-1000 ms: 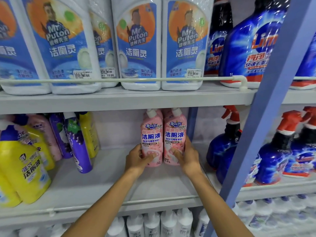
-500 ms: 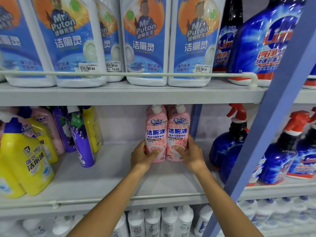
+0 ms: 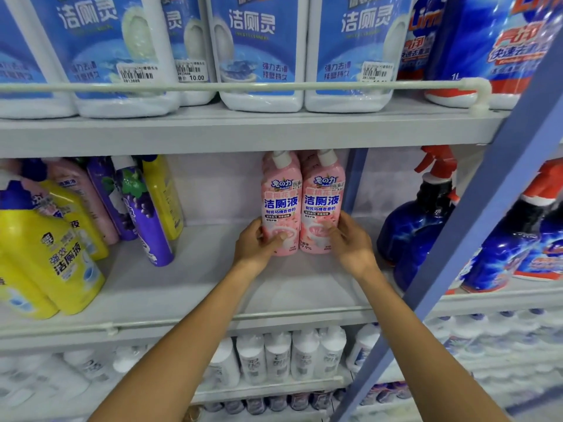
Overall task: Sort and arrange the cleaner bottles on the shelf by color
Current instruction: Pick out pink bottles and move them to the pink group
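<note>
Two pink bottles (image 3: 301, 205) (blue lettering), yellow bottles (image 3: 51, 254) at left, a purple grape-printed bottle (image 3: 146, 214), dark blue sprayers (image 3: 417, 214) with red triggers.

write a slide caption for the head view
Left hand and right hand hold two pink bottles side by side on the shelf, left of blue spray bottles.

The grey middle shelf (image 3: 189, 287) carries, from frame left to right: yellow bottles (image 3: 54, 257), leaning purple bottles (image 3: 146, 220), two upright pink bottles (image 3: 281, 202) touching at centre, blue spray bottles (image 3: 417, 220).
</note>
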`<state>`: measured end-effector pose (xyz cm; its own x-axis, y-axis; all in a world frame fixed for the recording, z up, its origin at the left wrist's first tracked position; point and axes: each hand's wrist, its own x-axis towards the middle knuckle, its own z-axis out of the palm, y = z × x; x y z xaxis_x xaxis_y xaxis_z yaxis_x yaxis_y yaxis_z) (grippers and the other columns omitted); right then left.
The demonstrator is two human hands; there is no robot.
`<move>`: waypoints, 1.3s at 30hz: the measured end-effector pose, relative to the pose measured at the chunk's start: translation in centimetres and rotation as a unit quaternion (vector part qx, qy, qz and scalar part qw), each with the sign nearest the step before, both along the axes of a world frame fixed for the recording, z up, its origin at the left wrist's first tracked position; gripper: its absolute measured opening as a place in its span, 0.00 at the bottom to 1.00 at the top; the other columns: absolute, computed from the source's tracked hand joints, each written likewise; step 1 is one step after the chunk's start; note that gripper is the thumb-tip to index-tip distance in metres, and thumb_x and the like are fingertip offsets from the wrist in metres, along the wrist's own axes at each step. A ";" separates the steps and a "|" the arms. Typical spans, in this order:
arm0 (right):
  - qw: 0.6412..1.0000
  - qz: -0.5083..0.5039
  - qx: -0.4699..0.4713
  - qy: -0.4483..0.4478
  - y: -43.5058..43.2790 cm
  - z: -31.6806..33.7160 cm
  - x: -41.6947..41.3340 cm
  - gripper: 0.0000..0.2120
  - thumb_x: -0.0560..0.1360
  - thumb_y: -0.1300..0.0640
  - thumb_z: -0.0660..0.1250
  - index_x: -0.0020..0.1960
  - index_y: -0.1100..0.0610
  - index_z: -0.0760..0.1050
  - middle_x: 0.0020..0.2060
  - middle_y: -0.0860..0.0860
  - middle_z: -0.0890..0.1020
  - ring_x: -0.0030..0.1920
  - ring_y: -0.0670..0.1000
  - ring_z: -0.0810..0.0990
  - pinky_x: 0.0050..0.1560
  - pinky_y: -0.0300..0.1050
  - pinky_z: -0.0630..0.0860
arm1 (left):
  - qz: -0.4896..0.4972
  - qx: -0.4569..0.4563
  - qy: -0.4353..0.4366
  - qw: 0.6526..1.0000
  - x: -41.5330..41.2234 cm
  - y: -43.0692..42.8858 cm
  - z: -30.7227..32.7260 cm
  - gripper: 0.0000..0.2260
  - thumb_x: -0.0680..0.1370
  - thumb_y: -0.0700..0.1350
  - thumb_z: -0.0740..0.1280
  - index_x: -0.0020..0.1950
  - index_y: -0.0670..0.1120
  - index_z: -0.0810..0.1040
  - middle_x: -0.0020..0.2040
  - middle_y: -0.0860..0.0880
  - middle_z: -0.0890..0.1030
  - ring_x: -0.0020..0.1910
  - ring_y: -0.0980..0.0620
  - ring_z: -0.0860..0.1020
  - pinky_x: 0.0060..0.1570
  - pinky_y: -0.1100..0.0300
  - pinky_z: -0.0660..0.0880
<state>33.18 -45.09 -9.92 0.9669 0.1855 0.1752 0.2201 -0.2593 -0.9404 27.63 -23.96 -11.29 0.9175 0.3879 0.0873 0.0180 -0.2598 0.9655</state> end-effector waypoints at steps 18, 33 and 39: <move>0.996 -0.004 0.084 0.021 5.6 0.9 -16.0 0.36 0.80 0.30 0.54 0.74 0.54 0.72 0.70 0.51 0.78 0.67 0.50 0.78 0.70 0.54 0.74 | 0.035 -0.090 -0.088 0.991 -20.5 9.6 1.9 0.27 0.79 0.46 0.74 0.77 0.49 0.70 0.74 0.50 0.75 0.74 0.54 0.72 0.76 0.48 0.68; 0.987 0.118 0.104 0.025 21.4 1.2 -24.1 0.24 0.84 0.41 0.56 0.72 0.54 0.74 0.67 0.47 0.79 0.66 0.46 0.78 0.71 0.55 0.74 | 0.228 -0.075 -0.106 0.965 -37.9 25.3 1.1 0.22 0.80 0.39 0.72 0.72 0.52 0.72 0.70 0.48 0.77 0.72 0.49 0.74 0.73 0.48 0.70; 0.982 0.155 0.111 0.002 27.5 3.5 -22.8 0.15 0.82 0.40 0.58 0.60 0.44 0.79 0.55 0.43 0.86 0.59 0.44 0.83 0.65 0.51 0.77 | 0.272 -0.054 -0.098 0.956 -38.1 30.6 2.6 0.24 0.80 0.41 0.71 0.75 0.50 0.71 0.71 0.49 0.76 0.71 0.50 0.74 0.72 0.48 0.71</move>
